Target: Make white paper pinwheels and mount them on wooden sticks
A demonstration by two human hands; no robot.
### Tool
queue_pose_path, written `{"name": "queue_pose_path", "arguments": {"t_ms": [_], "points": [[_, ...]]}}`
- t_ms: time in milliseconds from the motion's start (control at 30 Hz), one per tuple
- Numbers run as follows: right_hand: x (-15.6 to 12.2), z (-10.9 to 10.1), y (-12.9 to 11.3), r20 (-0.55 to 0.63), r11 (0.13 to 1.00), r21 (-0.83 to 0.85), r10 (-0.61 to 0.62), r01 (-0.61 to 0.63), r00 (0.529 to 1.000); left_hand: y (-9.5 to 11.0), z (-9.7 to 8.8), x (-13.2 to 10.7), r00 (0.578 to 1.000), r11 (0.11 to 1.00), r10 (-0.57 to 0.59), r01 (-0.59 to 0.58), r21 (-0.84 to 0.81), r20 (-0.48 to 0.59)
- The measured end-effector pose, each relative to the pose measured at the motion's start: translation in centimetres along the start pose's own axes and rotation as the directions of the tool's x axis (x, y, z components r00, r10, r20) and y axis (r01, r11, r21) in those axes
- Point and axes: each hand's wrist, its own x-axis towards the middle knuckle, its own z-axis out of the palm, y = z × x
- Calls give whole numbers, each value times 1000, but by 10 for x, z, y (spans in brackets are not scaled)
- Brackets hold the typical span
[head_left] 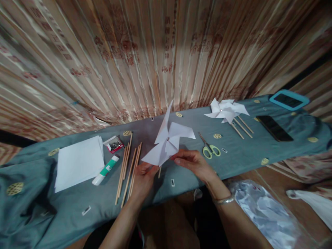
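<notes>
A white paper pinwheel (169,141) with a pin at its centre is held up over the middle of the table. My left hand (144,177) is closed at its lower left blade, and a short bit of wooden stick (159,172) shows just beneath. At the lower right blade, the thumb and fingers of my right hand (193,164) are pinched together on the paper edge; the fingertips are partly hidden. Loose wooden sticks (125,166) lie left of my left hand. Green-handled scissors (210,149) rest beyond my right hand.
On the left lie stacked white paper (79,162), a glue stick (105,170) and a small box of pins (114,143). Back right are finished-looking pinwheels (227,110) on sticks, a phone (275,128) and a blue-framed device (289,99). A plastic bag (264,211) sits below the table edge.
</notes>
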Motion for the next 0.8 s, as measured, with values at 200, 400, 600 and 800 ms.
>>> {"name": "queue_pose_path", "arguments": {"t_ms": [200,400,600,800], "points": [[-1,-11,-4,-117,998,-55,33,-40,993,6,3,-2,999,998,-46,45,-44,-22],[-2,11,9,155,967,-250,94,-53,983,10,2,0,997,991,-83,81,-104,-9],[-5,34,22,186,884,-468,104,-5,977,12,3,-1,995,983,-96,95,-156,2],[-6,37,17,163,835,-546,32,63,986,13,5,-5,990,984,-134,139,-110,50]]}}
